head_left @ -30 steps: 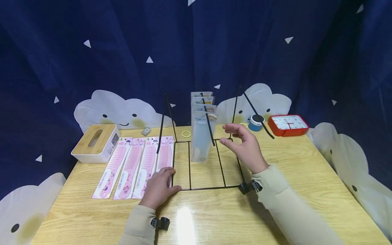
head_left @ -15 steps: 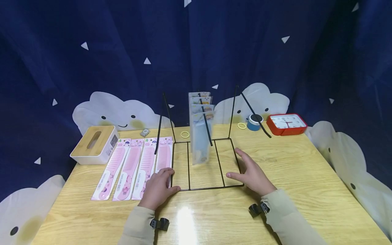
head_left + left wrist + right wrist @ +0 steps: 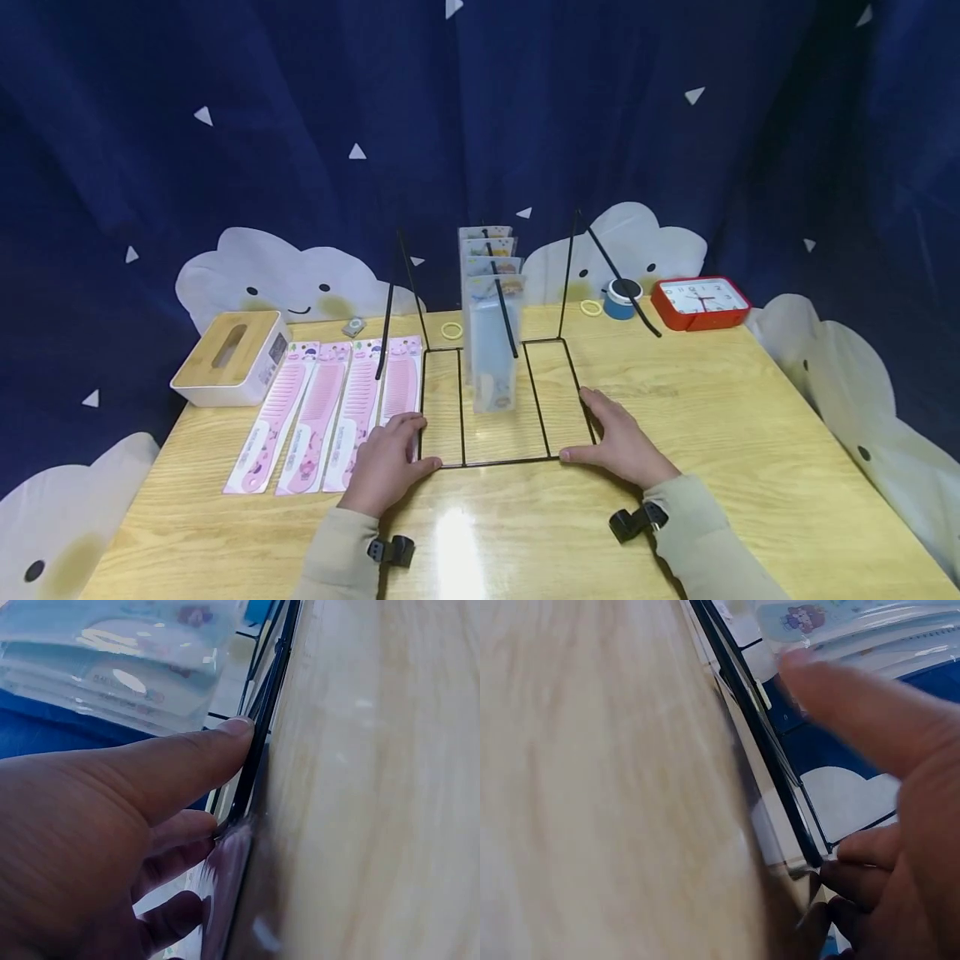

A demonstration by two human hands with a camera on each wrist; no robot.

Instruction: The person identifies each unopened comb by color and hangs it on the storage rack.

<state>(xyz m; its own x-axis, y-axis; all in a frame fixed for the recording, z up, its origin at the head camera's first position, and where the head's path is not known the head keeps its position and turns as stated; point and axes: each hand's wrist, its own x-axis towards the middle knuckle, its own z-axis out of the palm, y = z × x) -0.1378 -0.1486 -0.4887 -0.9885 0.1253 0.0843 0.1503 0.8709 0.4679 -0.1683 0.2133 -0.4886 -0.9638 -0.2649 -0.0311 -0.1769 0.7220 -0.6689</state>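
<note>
At rack base, left corner: front wire touched by thumb tip of left hand [image 3: 386,468]; fingers loosely curled at the corner, nothing clearly gripped; thumb [image 3: 196,760] laid along the wire in the left wrist view.
Right corner: right hand [image 3: 618,450] laid flat, fingers relaxed and spread, thumb touching front wire, fingers along the side wire.
Change: a second ago right hand was raised near the hanging packets; now lowered to the base. Left hand unmoved.
Meaning: rack likely being braced at both front corners, hanging step judged finished.
Wire rack [image 3: 501,461]: black, thin, rectangular base split in three bays, angled uprights behind, centred on table [image 3: 750,467].
Packets [image 3: 491,333]: clear sleeves hung on middle hook.
Pink combs [image 3: 330,412]: four packs, flat, just left of rack.
</note>
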